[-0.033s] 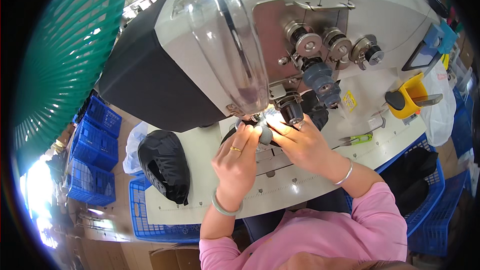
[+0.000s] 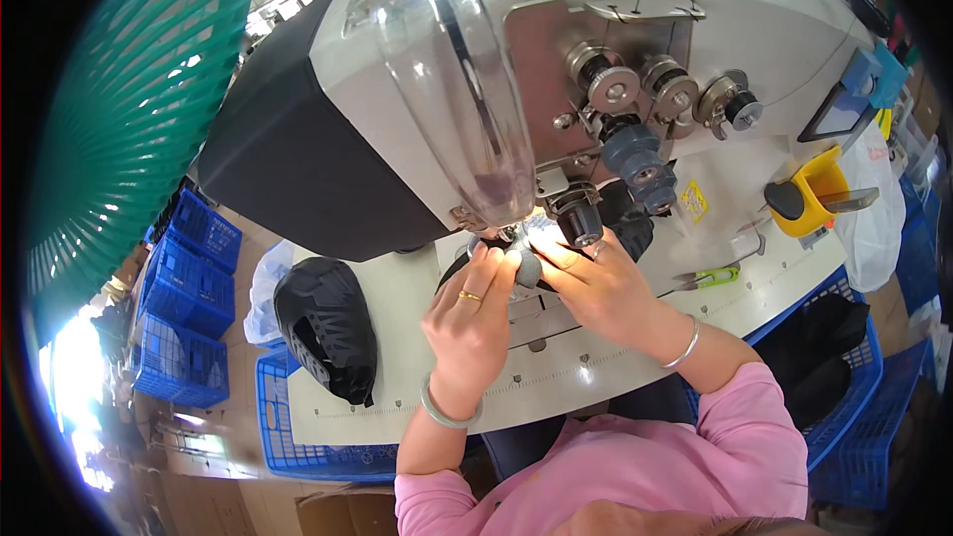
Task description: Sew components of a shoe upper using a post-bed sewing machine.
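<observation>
Under the head of a large white sewing machine [image 2: 417,129], both my hands hold a dark shoe upper, mostly hidden by the fingers and the machine. A rounded grey part [image 2: 528,268] of it shows between my fingertips. My left hand [image 2: 471,306], with a gold ring, has its fingers pressed together on the upper's left side. On the right side my right hand [image 2: 596,283] grips it, fingers reaching close to the lit needle area. Another black shoe upper [image 2: 326,328] with lacing lies on the white table [image 2: 447,377], left of my left hand.
Green-handled thread snips [image 2: 710,277] lie right of my right hand. Beyond them stands a yellow holder [image 2: 822,184] with tools. Blue baskets [image 2: 273,407] sit below the table's edge, the right one holding black pieces [image 2: 819,333]. A green fan [image 2: 149,99] is at the far left.
</observation>
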Motion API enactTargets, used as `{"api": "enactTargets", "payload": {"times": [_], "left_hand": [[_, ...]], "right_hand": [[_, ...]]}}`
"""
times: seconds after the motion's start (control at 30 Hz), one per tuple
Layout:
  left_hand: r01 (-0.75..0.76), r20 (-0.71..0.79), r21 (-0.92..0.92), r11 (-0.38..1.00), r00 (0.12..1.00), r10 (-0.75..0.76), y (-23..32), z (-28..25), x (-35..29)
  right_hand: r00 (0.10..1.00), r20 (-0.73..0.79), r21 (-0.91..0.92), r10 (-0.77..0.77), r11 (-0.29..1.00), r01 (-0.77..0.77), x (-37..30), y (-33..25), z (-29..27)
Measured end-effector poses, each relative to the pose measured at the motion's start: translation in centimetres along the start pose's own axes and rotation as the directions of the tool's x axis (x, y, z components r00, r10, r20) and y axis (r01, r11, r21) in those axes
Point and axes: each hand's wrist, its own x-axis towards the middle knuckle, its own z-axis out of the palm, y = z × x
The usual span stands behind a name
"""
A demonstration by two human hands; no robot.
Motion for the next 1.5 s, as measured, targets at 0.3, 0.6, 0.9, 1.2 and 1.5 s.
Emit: {"api": "enactTargets", "payload": {"times": [0.3, 0.6, 0.9, 1.2, 1.5], "left_hand": [[-0.008, 0.026, -0.021, 1.0, 1.0, 0.008, -0.1, -0.1, 0.0], [-0.086, 0.043, 0.014, 0.996, 0.995, 0.085, -0.2, 0.4, -0.2], [0.112, -0.043, -0.157, 0.981, 0.992, -0.12, -0.2, 0.7, -0.7], [0.085, -0.073, -0.104, 0.991, 0.993, -0.093, 0.4, 1.0, -0.8], [0.003, -0.021, -0.054, 0.999, 1.0, -0.004, -0.2, 0.7, -0.8]], "right_hand": [[0.999, -0.006, 0.001, 0.048, 0.999, -0.048, 0.1, -0.9, 0.2], [0.997, -0.031, -0.06, 0.068, 0.996, -0.07, 0.0, -1.6, 0.9], [0.977, 0.025, 0.066, 0.211, 0.975, -0.212, -0.2, 0.1, -1.1], [0.969, 0.124, -0.011, 0.213, 0.977, -0.213, -0.4, 0.4, -1.0], [0.955, 0.096, -0.006, 0.28, 0.96, -0.281, -0.2, -0.9, -0.6]]}}
